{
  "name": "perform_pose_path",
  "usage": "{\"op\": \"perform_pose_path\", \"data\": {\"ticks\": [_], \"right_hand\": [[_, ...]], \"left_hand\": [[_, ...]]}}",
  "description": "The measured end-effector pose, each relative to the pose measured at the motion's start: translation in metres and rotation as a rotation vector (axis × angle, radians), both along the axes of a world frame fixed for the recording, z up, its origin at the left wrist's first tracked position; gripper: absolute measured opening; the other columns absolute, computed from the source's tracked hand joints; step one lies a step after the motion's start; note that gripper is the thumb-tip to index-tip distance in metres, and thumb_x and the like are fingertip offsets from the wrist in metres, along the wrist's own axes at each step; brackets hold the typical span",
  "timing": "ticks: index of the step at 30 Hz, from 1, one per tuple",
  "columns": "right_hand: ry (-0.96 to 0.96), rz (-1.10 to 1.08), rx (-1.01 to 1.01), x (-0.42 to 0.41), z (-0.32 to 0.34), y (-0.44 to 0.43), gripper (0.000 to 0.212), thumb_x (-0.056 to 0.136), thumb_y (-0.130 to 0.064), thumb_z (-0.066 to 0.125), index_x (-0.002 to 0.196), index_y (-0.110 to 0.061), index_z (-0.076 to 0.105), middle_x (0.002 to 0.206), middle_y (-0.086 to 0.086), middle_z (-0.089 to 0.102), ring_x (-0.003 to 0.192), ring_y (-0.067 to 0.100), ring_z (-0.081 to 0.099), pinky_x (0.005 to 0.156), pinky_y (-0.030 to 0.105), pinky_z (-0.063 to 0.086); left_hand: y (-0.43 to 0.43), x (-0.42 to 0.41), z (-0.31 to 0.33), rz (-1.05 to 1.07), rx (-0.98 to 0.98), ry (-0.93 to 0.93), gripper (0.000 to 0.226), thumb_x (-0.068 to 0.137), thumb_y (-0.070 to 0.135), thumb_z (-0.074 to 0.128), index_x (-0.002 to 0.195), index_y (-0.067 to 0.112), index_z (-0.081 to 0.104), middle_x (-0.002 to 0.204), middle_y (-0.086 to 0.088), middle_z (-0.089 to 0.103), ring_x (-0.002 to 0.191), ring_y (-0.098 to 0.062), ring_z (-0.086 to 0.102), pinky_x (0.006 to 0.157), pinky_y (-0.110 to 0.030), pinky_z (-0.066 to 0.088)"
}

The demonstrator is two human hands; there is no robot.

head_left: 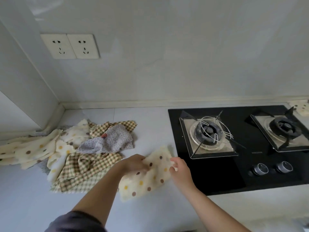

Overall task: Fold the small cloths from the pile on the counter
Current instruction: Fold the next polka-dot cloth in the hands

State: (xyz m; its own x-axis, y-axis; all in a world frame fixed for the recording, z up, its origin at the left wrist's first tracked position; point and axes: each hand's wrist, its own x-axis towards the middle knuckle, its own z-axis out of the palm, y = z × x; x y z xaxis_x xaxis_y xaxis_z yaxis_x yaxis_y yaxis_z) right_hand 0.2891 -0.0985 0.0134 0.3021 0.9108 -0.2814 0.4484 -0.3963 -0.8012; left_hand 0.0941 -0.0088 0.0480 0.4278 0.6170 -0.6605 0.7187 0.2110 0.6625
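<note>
Dark sleeve at the bottom edge, left arm only. Both forearms are bare and reach forward over the white table.

Cream polka-dot cloth, brown and yellow dots, is on the table straight ahead. Near end lies flat, far end is rumpled. Its right edge sits just beside the front-left corner of the gas hob.

Left hand is on the cloth's left side, fingers curled into the fabric and gripping it. Right hand is at the right edge, fingers and thumb pinching the fabric near the far corner. Hands are apart, with the cloth spanning between them.

Pile is left of that, loose and unfolded:
- brown-green checked cloth nearest; the left forearm crosses its right corner, so I can't tell whether it touches the polka-dot cloth
- grey dotted cloth crumpled on top, behind it
- more cream dotted cloths spread toward the left wall

Hob is black glass with two knobs at the front. Left burner carries a bent wire ring on its pan support. Right burner is partly cut off by the frame edge.

Behind the hob's far-right corner, another dotted cream cloth lies against the backsplash. Can't tell whether it is folded.

Double wall socket is on the back wall, above the pile.
</note>
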Motion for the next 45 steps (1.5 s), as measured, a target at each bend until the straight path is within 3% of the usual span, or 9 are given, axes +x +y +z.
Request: {"op": "perform_pose_path", "data": {"ticks": [5, 11, 18, 23, 27, 31, 34, 40, 45], "right_hand": [[0.600, -0.293, -0.290, -0.012, 0.021, 0.017, 0.020, 0.098, -0.025, 0.054, 0.106, -0.007, 0.059, 0.093, 0.008, 0.063, 0.075, 0.019, 0.060, 0.067, 0.033, 0.050], [1.004, -0.043, -0.362, -0.040, 0.054, 0.030, 0.037, 0.098, -0.041, 0.049, 0.096, -0.010, 0.068, 0.086, 0.010, 0.071, 0.081, 0.024, 0.065, 0.073, 0.035, 0.049], [0.756, 0.273, -0.223, -0.054, 0.073, 0.032, 0.004, 0.090, -0.012, 0.061, 0.093, -0.009, 0.062, 0.076, 0.004, 0.065, 0.068, 0.017, 0.066, 0.057, 0.027, 0.052], [0.811, 0.273, -0.191, -0.054, 0.094, 0.036, 0.026, 0.093, 0.003, 0.047, 0.096, -0.013, 0.067, 0.078, 0.007, 0.064, 0.066, 0.018, 0.064, 0.055, 0.026, 0.050], [1.007, 0.148, -0.097, -0.046, 0.109, 0.039, 0.038, 0.092, 0.009, 0.037, 0.077, -0.011, 0.065, 0.075, 0.011, 0.063, 0.064, 0.020, 0.060, 0.059, 0.028, 0.046], [0.921, 0.312, -0.056, -0.037, 0.133, 0.038, 0.036, 0.096, -0.006, 0.030, 0.071, -0.008, 0.057, 0.064, 0.007, 0.061, 0.056, 0.017, 0.060, 0.051, 0.025, 0.049], [0.683, 0.414, 0.088, -0.032, 0.141, 0.040, 0.030, 0.097, -0.015, 0.052, 0.069, -0.009, 0.062, 0.066, 0.001, 0.061, 0.063, 0.015, 0.060, 0.058, 0.027, 0.052], [0.244, 0.550, 0.298, -0.042, 0.150, 0.040, 0.038, 0.080, -0.005, 0.068, 0.095, -0.039, 0.059, 0.094, -0.008, 0.066, 0.080, 0.012, 0.061, 0.073, 0.028, 0.052], [0.217, 0.596, 0.362, -0.047, 0.172, 0.041, 0.061, 0.080, -0.012, 0.072, 0.119, -0.051, 0.047, 0.097, -0.011, 0.063, 0.086, 0.007, 0.060, 0.079, 0.022, 0.051]], "left_hand": [[-0.031, -0.031, 0.023, 0.544, -0.194, -0.569, 0.042, 0.074, 0.012, 0.070, 0.114, 0.003, 0.063, 0.105, -0.020, 0.071, 0.096, -0.037, 0.069, 0.082, -0.048, 0.056], [-0.059, -0.044, 0.040, 0.792, -0.051, -0.668, 0.032, 0.079, 0.010, 0.068, 0.110, 0.005, 0.064, 0.103, -0.019, 0.072, 0.092, -0.036, 0.070, 0.070, -0.043, 0.056], [-0.064, -0.066, 0.059, 0.652, 0.256, -0.412, 0.014, 0.096, 0.011, 0.056, 0.093, 0.000, 0.064, 0.083, -0.014, 0.073, 0.074, -0.028, 0.069, 0.069, -0.041, 0.055], [-0.059, -0.077, 0.080, 0.575, 0.254, -0.519, 0.017, 0.096, 0.015, 0.056, 0.101, 0.001, 0.065, 0.090, -0.020, 0.073, 0.083, -0.037, 0.070, 0.071, -0.041, 0.056], [-0.060, -0.077, 0.100, 0.527, 0.214, -0.676, 0.023, 0.089, 0.016, 0.056, 0.074, 0.019, 0.074, 0.072, -0.007, 0.068, 0.067, -0.019, 0.063, 0.062, -0.027, 0.051], [-0.055, -0.082, 0.113, 0.416, 0.268, -0.710, 0.035, 0.083, 0.036, 0.056, 0.099, 0.009, 0.071, 0.093, -0.017, 0.070, 0.083, -0.030, 0.068, 0.074, -0.037, 0.057], [-0.047, -0.083, 0.110, 0.334, 0.481, -0.507, 0.009, 0.078, 0.012, 0.073, 0.076, 0.018, 0.066, 0.077, 0.000, 0.067, 0.070, -0.020, 0.061, 0.064, -0.030, 0.050], [-0.048, -0.071, 0.125, 0.257, 0.708, -0.124, 0.046, 0.076, 0.022, 0.080, 0.110, 0.031, 0.050, 0.089, 0.014, 0.061, 0.078, -0.006, 0.061, 0.063, -0.016, 0.049], [-0.049, -0.055, 0.127, 0.191, 0.890, -0.107, 0.005, 0.085, 0.020, 0.070, 0.086, 0.019, 0.064, 0.072, 0.008, 0.061, 0.068, -0.008, 0.055, 0.060, -0.028, 0.041]]}}
